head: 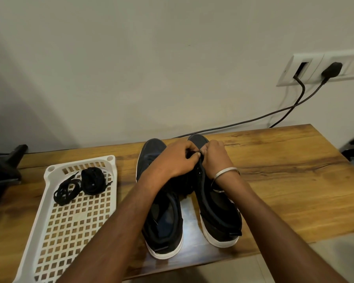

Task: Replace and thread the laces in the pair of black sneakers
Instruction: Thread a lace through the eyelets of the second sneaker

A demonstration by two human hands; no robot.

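Head view is showing you working at the toe end of the right sneaker [219, 213], which is standing beside the left sneaker [161, 213] near the middle of the table [294, 160], toes towards the back edge and heels towards the front edge. Your left hand [178, 160] and right hand [215, 158] are meeting over the lowest eyelets, fingers curled tight and pinching something dark between them, most likely a lace [200, 160], though the fingertips are covering it, so I cannot tell which eyelet it is passing through. To do this step well, you should be keeping the sneaker flat on its white sole, holding the tongue down with one thumb, and feeding the stiff tip through from the same side each time, then pulling both ends to equal length before crossing to the next pair of holes; watch that the lace is not twisting as it goes. Two more bundles of black laces [82, 184] are lying at the far end of the white perforated tray [49, 242], which is sitting at the left part of the table, well apart from the sneakers. A metal bangle [227, 172] is riding on your right wrist. No brand mark, label or readable writing is showing on the sneakers, tray or wall socket [323, 68].
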